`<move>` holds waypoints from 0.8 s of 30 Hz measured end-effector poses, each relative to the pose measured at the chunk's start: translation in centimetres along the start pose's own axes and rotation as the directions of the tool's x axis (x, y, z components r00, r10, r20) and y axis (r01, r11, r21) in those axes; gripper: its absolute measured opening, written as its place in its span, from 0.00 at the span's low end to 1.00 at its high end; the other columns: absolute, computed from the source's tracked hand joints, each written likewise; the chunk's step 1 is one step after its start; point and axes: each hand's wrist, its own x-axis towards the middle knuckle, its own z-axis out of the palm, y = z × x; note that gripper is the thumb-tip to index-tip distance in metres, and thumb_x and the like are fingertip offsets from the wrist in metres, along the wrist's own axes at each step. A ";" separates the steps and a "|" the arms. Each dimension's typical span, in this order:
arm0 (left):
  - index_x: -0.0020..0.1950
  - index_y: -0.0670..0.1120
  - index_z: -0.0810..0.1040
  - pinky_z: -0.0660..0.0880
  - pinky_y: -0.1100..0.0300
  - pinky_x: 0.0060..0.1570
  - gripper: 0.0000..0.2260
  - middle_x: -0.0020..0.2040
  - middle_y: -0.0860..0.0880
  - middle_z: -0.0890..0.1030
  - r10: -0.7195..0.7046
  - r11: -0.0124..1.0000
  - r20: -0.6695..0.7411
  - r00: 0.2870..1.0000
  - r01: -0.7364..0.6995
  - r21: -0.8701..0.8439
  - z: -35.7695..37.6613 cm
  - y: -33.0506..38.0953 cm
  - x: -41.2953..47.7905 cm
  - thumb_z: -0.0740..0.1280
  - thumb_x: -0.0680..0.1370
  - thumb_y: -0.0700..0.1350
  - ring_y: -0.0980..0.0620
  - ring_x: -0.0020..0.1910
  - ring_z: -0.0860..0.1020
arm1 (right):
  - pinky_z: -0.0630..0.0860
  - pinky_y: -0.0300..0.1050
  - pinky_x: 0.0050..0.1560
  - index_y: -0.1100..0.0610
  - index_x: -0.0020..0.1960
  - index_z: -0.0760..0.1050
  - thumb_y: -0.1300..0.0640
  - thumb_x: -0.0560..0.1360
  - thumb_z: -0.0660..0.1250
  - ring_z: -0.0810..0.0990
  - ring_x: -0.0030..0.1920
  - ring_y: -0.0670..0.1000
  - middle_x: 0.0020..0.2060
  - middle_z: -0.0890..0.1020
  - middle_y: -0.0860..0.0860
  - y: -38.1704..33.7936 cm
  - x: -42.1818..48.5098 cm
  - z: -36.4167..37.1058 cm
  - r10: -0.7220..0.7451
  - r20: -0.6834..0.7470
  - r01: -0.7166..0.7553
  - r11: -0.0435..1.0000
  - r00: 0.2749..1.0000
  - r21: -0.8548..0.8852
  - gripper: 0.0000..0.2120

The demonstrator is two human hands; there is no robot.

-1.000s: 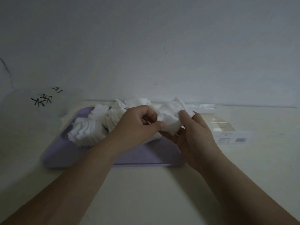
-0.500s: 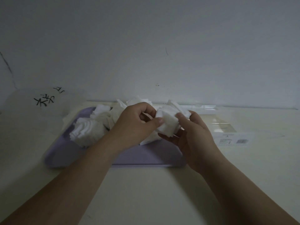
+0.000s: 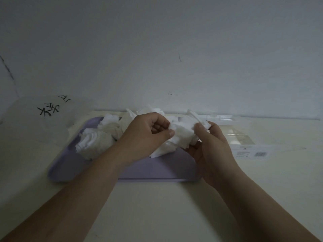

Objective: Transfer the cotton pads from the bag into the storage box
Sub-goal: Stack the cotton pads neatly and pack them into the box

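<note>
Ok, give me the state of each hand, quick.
Left hand: pinching the bunch of cotton pads.
Right hand: holding the same bunch.

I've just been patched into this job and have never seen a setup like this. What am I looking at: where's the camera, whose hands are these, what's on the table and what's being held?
There is no machine here. A person works with bare hands, and the view comes from a wide-angle camera worn on their head, looking forward and down. The left hand and right hand together pinch a bunch of white cotton pads above a lilac tray, which lies on a cream table. More loose pads lie heaped on the tray's left part. Left of the tray is a clear plastic bag with black writing. Right of it is a clear storage box with a label on its front.
</note>
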 end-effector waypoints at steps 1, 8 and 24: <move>0.43 0.52 0.82 0.77 0.62 0.43 0.09 0.38 0.55 0.83 0.017 0.999 -0.019 1.000 -0.016 0.033 -0.2 -0.1 0.1 0.79 0.74 0.40 0.58 0.38 0.79 | 0.84 0.63 0.57 0.60 0.65 0.74 0.61 0.86 0.61 0.87 0.57 0.62 0.58 0.86 0.62 0.1 0.0 0.0 -0.015 -0.016 0.015 1.000 1.000 -0.010 0.09; 0.42 0.46 0.77 0.75 0.57 0.35 0.09 0.36 0.50 0.80 0.017 0.984 0.130 0.991 0.007 -0.178 -2.1 0.7 0.4 0.77 0.74 0.39 0.52 0.32 0.76 | 0.85 0.57 0.54 0.58 0.65 0.76 0.59 0.86 0.62 0.87 0.58 0.58 0.60 0.85 0.59 0.3 -0.1 -0.1 -0.014 0.015 0.016 0.996 1.000 -0.089 0.09; 0.65 0.54 0.78 0.80 0.61 0.42 0.27 0.55 0.52 0.82 -0.019 0.995 0.151 0.988 0.003 0.101 -0.8 -0.1 0.0 0.83 0.69 0.42 0.52 0.37 0.80 | 0.81 0.41 0.48 0.58 0.62 0.77 0.72 0.72 0.71 0.86 0.51 0.49 0.48 0.87 0.46 0.3 -0.4 -0.4 -0.033 0.274 0.153 0.889 0.961 -0.430 0.21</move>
